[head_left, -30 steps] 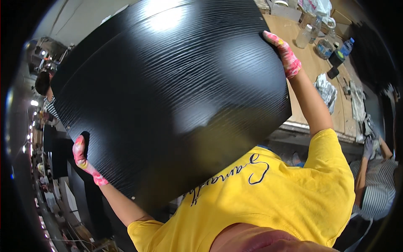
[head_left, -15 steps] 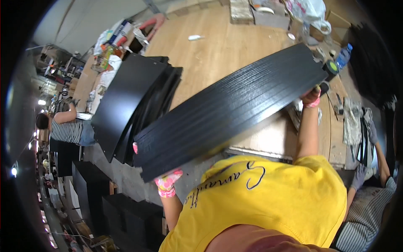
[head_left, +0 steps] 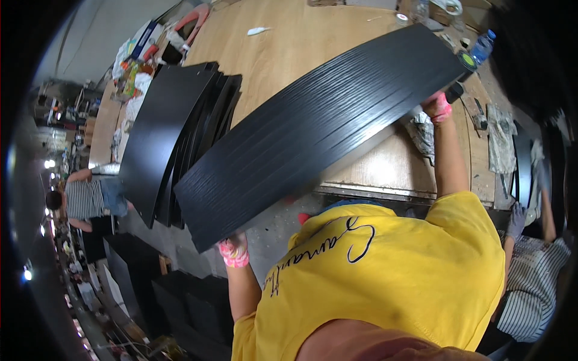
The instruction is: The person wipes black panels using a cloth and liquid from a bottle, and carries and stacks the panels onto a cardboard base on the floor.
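Note:
A long black panel (head_left: pixel 319 132) with a grooved, wood-like face slants across the view, high on the right and low on the left. My left hand (head_left: pixel 233 248), in a pink and white patterned glove, grips its lower left edge; the fingertips are hidden beneath. At the right end my right hand (head_left: pixel 438 107), gloved alike, is closed round the lower edge. Left of this panel a stack of smooth black panels (head_left: pixel 162 132) overhangs the left edge of the wooden table (head_left: pixel 259 66). The held panel covers part of the table and seems raised above it.
A blue plastic bottle (head_left: pixel 482 47) and a round roll with a green centre (head_left: pixel 466 60) are beyond my right hand. A person in stripes (head_left: pixel 533 289) handles dark strips at right; another person (head_left: pixel 90 198) is at left. Black boxes (head_left: pixel 135 271) stand on the left floor.
The panel has turned so more of its grooved face shows, and it sits a little higher and further left in view. Both hands keep hold. The co-worker at right has moved a dark strip.

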Demonstrator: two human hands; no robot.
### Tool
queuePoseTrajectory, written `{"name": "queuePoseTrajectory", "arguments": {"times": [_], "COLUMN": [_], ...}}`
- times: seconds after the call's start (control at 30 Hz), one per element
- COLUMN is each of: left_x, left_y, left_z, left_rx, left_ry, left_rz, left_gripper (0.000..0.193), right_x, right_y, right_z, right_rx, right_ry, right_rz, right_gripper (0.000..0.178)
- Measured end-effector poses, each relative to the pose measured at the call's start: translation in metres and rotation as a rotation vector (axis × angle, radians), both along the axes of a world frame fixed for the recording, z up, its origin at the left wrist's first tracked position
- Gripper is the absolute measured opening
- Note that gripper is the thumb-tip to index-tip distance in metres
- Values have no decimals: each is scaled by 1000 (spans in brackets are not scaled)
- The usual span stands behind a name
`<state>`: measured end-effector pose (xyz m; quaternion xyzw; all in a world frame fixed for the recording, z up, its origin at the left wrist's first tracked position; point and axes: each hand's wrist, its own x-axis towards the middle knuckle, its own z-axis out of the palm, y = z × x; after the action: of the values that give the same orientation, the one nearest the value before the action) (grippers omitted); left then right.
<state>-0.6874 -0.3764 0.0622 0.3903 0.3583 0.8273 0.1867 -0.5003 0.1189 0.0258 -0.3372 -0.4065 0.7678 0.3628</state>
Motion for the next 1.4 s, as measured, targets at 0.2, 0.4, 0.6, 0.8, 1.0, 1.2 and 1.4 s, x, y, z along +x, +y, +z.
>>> {"name": "queuePoseTrajectory", "arguments": {"times": [0.2, 0.4, 0.6, 0.8, 1.0, 1.2, 1.4], "left_x": [-11, 2, -15, -4, 2, 70, 194], "left_y": [-4, 38, 67, 55, 35, -17, -103], "left_z": [-12, -1, 10, -5, -4, 35, 49], "left_rx": [-136, -105, -21, -209, -369, -313, -328], "left_ry": [136, 222, 279, 120, -47, -257, -699], "left_rz": [246, 234, 249, 364, 451, 584, 845], "left_gripper": [61, 85, 109, 126, 103, 65, 56], "right_x": [18, 0, 9, -6, -26, -60, -106], "right_y": [15, -10, 9, 27, 41, -8, -93], "right_z": [-25, 12, 6, -22, 17, 47, 30], "right_rx": [349, 27, 96, 142, 294, 394, 297], "right_ry": [108, 22, -51, -52, -89, -133, -168], "right_rz": [77, -91, -49, 103, 263, 487, 943], "right_gripper": [55, 56, 56, 55, 54, 54, 53]}}
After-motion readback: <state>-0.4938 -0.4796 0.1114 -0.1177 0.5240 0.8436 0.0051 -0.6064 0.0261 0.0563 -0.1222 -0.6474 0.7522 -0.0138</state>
